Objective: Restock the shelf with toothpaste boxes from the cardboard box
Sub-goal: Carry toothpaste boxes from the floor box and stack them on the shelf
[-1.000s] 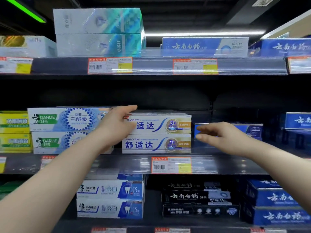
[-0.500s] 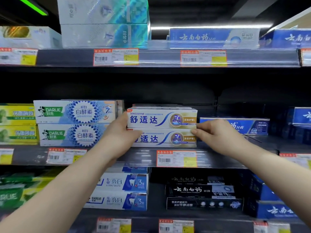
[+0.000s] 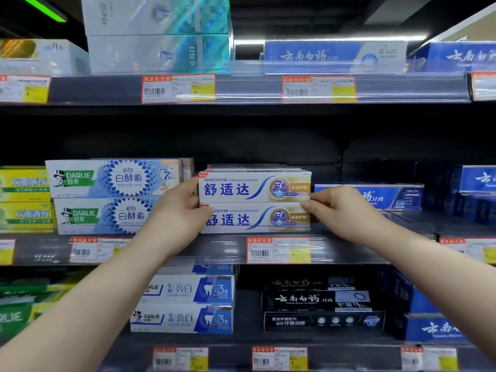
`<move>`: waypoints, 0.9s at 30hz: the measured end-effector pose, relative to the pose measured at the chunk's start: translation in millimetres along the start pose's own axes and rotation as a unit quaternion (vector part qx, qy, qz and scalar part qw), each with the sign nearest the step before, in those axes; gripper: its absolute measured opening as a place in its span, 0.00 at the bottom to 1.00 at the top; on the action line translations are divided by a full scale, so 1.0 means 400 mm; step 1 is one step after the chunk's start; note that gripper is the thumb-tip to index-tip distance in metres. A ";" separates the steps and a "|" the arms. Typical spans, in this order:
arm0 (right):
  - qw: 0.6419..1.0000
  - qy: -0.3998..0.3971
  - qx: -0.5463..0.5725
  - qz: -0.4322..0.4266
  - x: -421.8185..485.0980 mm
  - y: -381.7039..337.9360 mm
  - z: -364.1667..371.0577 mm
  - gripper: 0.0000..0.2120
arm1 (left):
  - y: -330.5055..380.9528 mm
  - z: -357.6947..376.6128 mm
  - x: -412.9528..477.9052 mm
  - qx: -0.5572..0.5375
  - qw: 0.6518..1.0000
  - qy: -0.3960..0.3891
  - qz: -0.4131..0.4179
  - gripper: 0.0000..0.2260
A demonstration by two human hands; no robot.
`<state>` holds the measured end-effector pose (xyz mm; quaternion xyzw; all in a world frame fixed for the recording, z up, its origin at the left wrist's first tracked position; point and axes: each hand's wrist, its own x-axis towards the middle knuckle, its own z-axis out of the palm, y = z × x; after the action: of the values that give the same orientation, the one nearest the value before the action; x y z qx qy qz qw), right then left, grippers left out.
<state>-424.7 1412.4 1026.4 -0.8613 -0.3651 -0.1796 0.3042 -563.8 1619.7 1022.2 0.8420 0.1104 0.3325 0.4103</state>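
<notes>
Two white Sensodyne toothpaste boxes (image 3: 241, 187) lie stacked on the middle shelf (image 3: 222, 249), fronts facing me. My left hand (image 3: 178, 216) grips the stack's left end, its thumb lying across the lower box's front and its fingers reaching up beside the upper box. At the right end my right hand (image 3: 339, 210) holds the stack with curled fingertips at the seam between the two boxes. More of the same boxes show behind them. The cardboard box is out of view.
Two stacked Darlie boxes (image 3: 112, 196) stand close on the left, and a blue toothpaste box (image 3: 389, 197) lies just right of my right hand. The top shelf (image 3: 241, 89) hangs above. The lower shelf holds Darlie boxes (image 3: 185, 304) and black boxes (image 3: 319, 302).
Both hands have closed in from either side onto the ends of the Sensodyne stack. The view has moved closer and tilted down a little.
</notes>
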 end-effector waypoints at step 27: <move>0.956 -0.110 0.262 0.067 0.043 0.039 -0.006 0.50 | 0.003 0.016 0.046 -0.182 0.982 -0.027 -0.031 0.31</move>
<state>-401.9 1411.2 1031.2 -0.7883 -0.3720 0.0393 0.4885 -545.8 1623.4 1028.7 0.7580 0.0629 0.3109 0.5699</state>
